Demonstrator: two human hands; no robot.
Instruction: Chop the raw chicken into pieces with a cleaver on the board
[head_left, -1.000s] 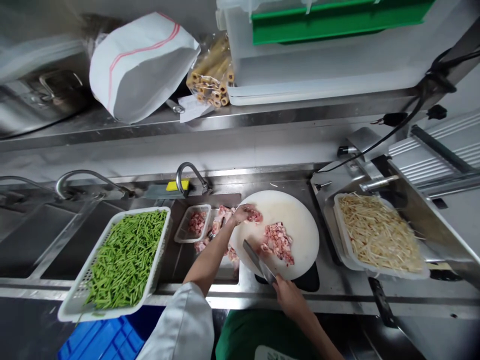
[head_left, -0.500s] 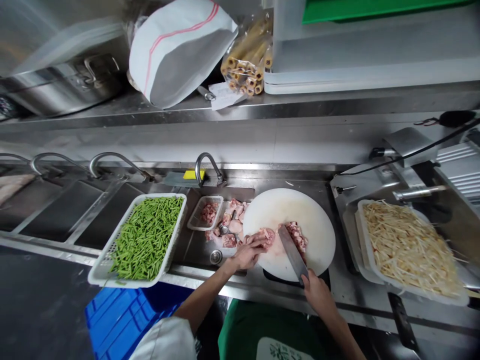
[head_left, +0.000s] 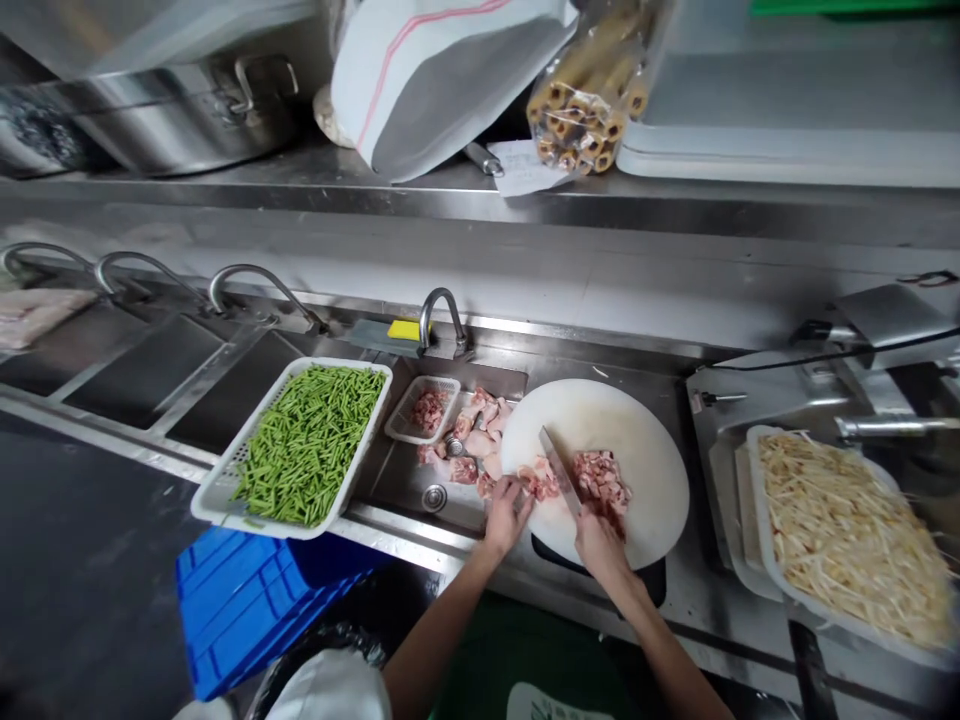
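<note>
Looking down through the head camera, I've got the long steel surface (head_left: 652,385) first, with the sink (head_left: 396,492) set into it and, left of the sink's middle, a big white basket (head_left: 217,505) heaped with green beans (head_left: 315,440). Right of the sink sits the round white cutting board (head_left: 652,460), and that's where all the action is. On it now, two lots of raw meat: a chopped pile (head_left: 600,485) right of centre, and a smaller meat portion (head_left: 543,482) near the left edge. Between them lies the knife (head_left: 561,470), and here's the relation that counts: its long axis slants, tip away and leftward, handle back toward the body on the right. The smaller portion sits left of the blade; whether the edge touches it, I can't tell.

Over to the hands! The left hand (head_left: 508,515) is the nearer one to that portion, which lies just ahead and to the right of its fingers. They're bent down against the meat's left end; whether they pinch it or only press, I can't make out. Its forearm angles in from the lower left. The right hand (head_left: 600,548) has its fingers wrapped firmly round the knife's handle, knuckles up, forearm slanting in from the lower right, beside the near side of the pile.
</note>
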